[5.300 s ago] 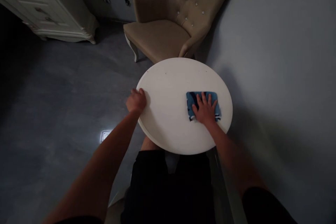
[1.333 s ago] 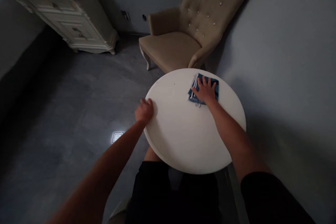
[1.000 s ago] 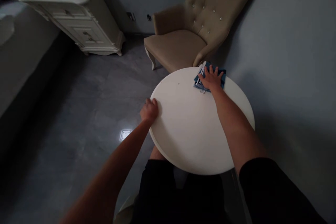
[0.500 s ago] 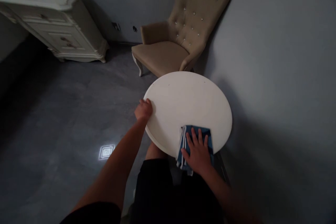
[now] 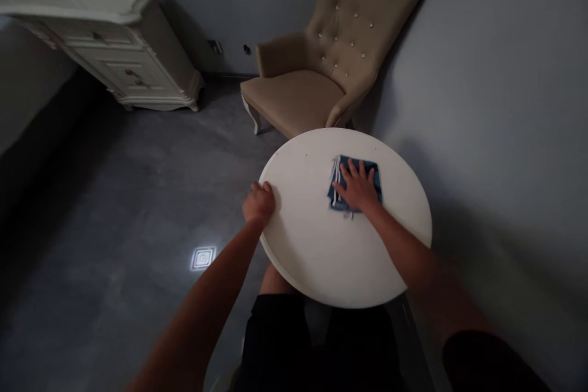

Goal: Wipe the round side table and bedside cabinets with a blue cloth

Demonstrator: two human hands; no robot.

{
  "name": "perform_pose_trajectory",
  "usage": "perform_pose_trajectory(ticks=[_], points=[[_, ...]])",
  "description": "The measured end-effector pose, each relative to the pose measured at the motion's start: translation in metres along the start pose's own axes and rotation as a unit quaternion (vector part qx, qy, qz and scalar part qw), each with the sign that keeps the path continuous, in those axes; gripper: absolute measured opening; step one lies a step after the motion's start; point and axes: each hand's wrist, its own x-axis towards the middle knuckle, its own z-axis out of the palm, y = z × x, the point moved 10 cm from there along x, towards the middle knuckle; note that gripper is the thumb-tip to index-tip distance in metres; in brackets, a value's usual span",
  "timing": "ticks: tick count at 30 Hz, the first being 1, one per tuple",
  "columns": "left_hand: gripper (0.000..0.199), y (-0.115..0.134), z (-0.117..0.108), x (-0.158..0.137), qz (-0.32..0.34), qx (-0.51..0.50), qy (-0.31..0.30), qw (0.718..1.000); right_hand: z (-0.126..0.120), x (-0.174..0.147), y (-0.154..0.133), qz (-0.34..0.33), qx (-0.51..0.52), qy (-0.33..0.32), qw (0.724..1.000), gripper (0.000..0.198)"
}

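Observation:
A round white table top stands in front of me. My left hand grips its left rim with curled fingers. My right hand lies flat, fingers spread, pressing a folded blue cloth with white edges onto the middle of the top, a little toward the far side. My black shorts show below the near rim.
A beige tufted armchair stands just beyond the table against the grey wall on the right. A cream dresser is at the far left. Grey floor with a small bright light patch spreads to the left.
My right hand slid the cloth from the far edge down to the near rim, then back up to the middle of the top. My left hand stayed on the rim.

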Motion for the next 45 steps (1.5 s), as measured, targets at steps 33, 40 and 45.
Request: perform_pose_trajectory(ticks=[33, 40, 45], points=[[0.057, -0.006, -0.003, -0.004, 0.047, -0.066, 0.000, 0.997, 0.057, -0.240, -0.121, -0.121, 0.060, -0.029, 0.990, 0.088], [0.059, -0.007, 0.001, 0.001, 0.029, -0.051, -0.010, 0.998, 0.003, -0.039, -0.060, -0.054, 0.023, 0.008, 0.998, 0.081], [0.057, -0.005, 0.003, 0.005, 0.023, -0.038, -0.001, 0.999, -0.023, 0.122, -0.004, 0.022, 0.033, 0.021, 0.999, 0.085]])
